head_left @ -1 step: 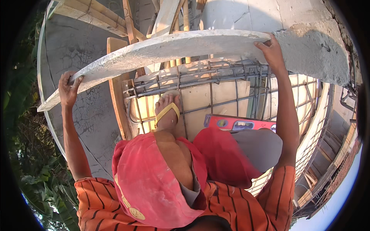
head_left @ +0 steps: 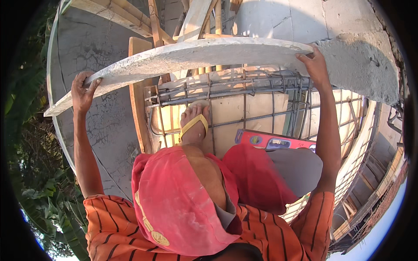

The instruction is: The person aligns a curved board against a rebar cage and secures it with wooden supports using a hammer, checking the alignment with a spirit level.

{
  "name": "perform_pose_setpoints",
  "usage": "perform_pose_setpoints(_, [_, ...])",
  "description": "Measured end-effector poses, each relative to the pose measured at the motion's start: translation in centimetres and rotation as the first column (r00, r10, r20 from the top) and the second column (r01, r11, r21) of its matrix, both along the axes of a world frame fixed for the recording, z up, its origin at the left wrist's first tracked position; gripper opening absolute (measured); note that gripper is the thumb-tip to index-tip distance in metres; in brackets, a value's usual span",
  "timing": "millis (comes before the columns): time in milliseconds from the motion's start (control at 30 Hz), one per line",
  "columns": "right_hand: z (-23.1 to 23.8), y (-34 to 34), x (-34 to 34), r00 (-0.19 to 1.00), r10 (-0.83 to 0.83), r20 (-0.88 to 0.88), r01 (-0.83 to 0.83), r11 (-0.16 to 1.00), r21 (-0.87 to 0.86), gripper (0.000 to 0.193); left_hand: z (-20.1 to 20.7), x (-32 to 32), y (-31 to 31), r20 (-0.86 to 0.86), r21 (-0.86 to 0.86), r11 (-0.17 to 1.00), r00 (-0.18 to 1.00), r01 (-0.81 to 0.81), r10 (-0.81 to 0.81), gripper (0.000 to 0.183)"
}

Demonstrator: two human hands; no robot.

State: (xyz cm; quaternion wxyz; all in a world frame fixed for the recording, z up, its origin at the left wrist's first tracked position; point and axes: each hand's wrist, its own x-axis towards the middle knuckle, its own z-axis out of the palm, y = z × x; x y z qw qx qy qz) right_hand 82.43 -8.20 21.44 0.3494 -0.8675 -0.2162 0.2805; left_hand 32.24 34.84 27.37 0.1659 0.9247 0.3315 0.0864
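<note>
A long, grey, cement-stained board [head_left: 191, 57] spans the view in front of me, bowed by the lens. My left hand [head_left: 83, 92] is closed on it near its left end, thumb on the near side. At the right end my right hand [head_left: 314, 65] grips it, with fingertips over the top edge. Just beyond that end is a rough concrete surface [head_left: 368, 69]. Below the board runs a steel rebar cage [head_left: 244, 87]. A red spirit level [head_left: 254, 138] lies beside my knee, over the bars.
My foot in a yellow-strapped flip-flop [head_left: 193, 126] rests by the bars. An upright timber [head_left: 138, 104] stands left of the cage. Wooden beams and poles [head_left: 191, 21] rise beyond the board. A cracked grey slab [head_left: 102, 117] lies left, with green plants [head_left: 48, 209] past its edge.
The whole view has shifted slightly, so the scene sits a little lower and further right. Both hands keep their grip on the board.
</note>
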Motion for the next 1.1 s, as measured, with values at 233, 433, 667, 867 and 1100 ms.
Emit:
perform_pose_setpoints(233, [-0.8, -1.7, -0.3, 0.954, -0.023, 0.300, 0.076, 0.983, -0.166, 0.054, 0.4, 2.0, -1.9, 0.008, 0.047, 0.999, 1.000, 0.015, -0.015, 0.044])
perform_pose_setpoints(433, [5.9, 1.1, -3.8, 0.852, 0.214, 0.478, 0.052, 0.874, -0.483, 0.053, -0.9, 1.1, -3.2, 0.140, 0.064, 0.997, 0.989, 0.037, -0.046, 0.045])
perform_pose_setpoints(667, [7.9, 2.7, -4.7, 0.512, 0.546, 0.663, -0.239, 0.832, -0.501, 0.047, -0.8, 2.1, -3.9, 0.161, 0.044, 0.999, 0.986, 0.027, -0.034, 0.042])
perform_pose_setpoints(867, [7.3, 2.7, -2.7, 0.607, 0.599, 0.522, -0.457, 0.801, -0.387, 0.034, -0.8, 2.2, -4.6, 0.175, 0.022, 0.999, 0.984, 0.039, -0.042, 0.036])
perform_pose_setpoints(1100, [6.2, 3.5, -3.4, 0.543, 0.646, 0.537, -0.522, 0.760, -0.386, 0.030, -0.4, -0.3, -6.5, 0.154, 0.109, 0.994, 0.988, -0.013, -0.004, 0.036])
